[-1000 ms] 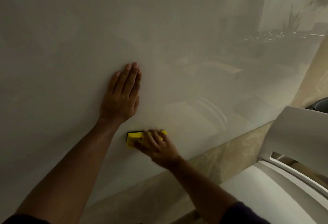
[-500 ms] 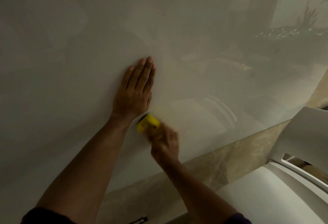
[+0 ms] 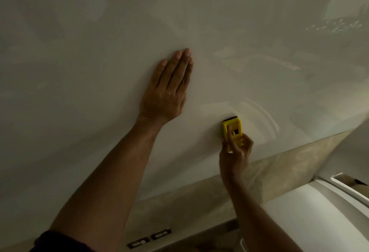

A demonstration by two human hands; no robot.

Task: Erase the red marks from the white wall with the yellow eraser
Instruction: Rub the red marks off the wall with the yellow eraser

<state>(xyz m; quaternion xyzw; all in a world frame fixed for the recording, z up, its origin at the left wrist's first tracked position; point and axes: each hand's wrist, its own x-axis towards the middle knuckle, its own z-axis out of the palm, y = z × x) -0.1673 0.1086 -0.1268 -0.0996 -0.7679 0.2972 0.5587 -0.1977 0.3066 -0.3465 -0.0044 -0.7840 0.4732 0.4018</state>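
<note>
The glossy white wall [image 3: 99, 61] fills most of the view; I see no red marks on it, only faint curved smears to the right of the eraser. My left hand [image 3: 167, 89] lies flat on the wall, fingers together and pointing up. My right hand [image 3: 235, 151] grips the yellow eraser [image 3: 232, 129] by its lower end, holding it upright against the wall, below and right of my left hand. A dark strip shows at the eraser's top edge.
A beige marbled band [image 3: 289, 157] runs under the white wall. A white rounded fixture [image 3: 319, 211] sits at the lower right. Two small dark wall plates [image 3: 149, 238] show at the bottom edge. The wall reflects a room and a plant at the upper right.
My right hand carried the eraser from just under my left wrist out to the right and turned it from lying sideways to upright. My left hand stayed flat on the wall.
</note>
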